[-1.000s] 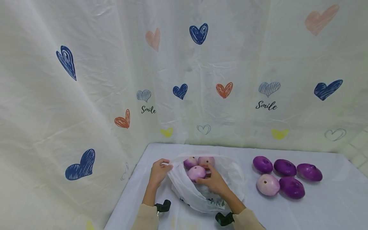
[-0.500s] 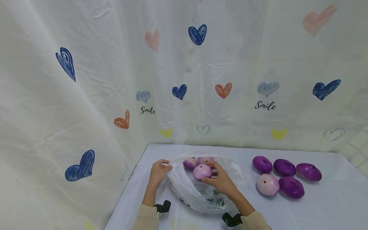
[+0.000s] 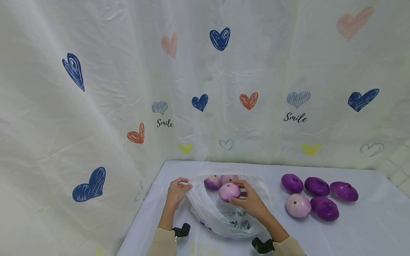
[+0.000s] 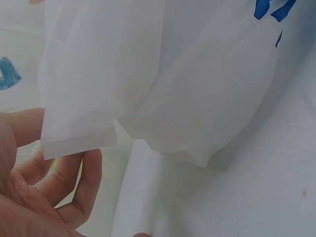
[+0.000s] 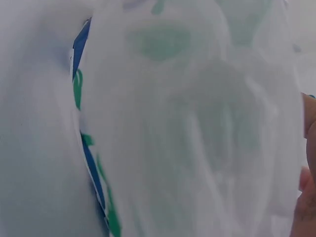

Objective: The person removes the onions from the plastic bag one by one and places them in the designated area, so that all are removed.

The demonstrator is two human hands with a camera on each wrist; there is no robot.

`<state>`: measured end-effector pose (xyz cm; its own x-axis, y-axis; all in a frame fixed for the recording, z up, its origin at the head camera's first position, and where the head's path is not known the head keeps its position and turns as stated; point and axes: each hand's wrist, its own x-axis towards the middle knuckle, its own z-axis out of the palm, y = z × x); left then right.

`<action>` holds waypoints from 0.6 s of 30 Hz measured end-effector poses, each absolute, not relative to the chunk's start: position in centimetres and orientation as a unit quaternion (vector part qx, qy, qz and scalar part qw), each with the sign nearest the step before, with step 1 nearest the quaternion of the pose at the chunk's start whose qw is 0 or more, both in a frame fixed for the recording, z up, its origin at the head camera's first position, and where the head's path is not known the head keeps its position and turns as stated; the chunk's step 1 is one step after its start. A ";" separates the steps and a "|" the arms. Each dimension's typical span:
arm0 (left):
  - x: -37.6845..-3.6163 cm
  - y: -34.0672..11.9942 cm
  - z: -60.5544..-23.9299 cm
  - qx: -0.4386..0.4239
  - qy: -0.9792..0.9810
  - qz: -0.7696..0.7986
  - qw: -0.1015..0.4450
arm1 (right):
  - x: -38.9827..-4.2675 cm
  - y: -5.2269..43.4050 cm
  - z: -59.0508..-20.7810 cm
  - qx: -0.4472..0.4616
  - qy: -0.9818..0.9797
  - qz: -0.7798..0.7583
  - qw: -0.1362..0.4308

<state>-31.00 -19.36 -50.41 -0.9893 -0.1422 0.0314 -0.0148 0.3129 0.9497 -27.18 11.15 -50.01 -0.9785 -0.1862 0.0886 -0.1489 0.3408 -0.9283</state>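
Observation:
A white plastic bag [image 3: 211, 217] with green print lies on the table, its mouth facing up. My left hand [image 3: 177, 192] pinches the bag's left rim; in the left wrist view the thin white film [image 4: 98, 74] runs between thumb and fingers [image 4: 91, 182]. My right hand [image 3: 251, 201] grips a pale purple onion [image 3: 229, 192] at the bag's mouth, thumb below and fingers behind. Two more onions, a purple-and-white one [image 3: 212, 182] and a pinkish one [image 3: 228, 178], sit behind it within the bag. Bag film [image 5: 187, 123] fills most of the right wrist view, hiding the onion there.
To the right on the white-covered table [image 3: 368, 227] lie several dark purple onions [image 3: 325, 209] and a pale pink one [image 3: 298, 206], grouped together. A white curtain [image 3: 256, 71] printed with hearts hangs behind the table and along its left side.
My right hand has drawn the pale purple onion to the right, away from the other two in the bag. The left hand stays at the bag's rim.

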 end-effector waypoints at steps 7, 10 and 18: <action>-30.9 -19.2 -50.3 0.050 -0.810 -0.582 0.055 | -26.6 12.3 -49.6 -0.107 0.815 -0.569 0.019; -30.8 -19.2 -50.3 0.053 -0.810 -0.582 0.053 | -26.5 13.0 -49.6 -0.116 0.816 -0.567 0.018; -30.8 -19.2 -50.2 0.053 -0.812 -0.580 0.051 | -26.0 15.3 -49.1 -0.134 0.824 -0.550 0.017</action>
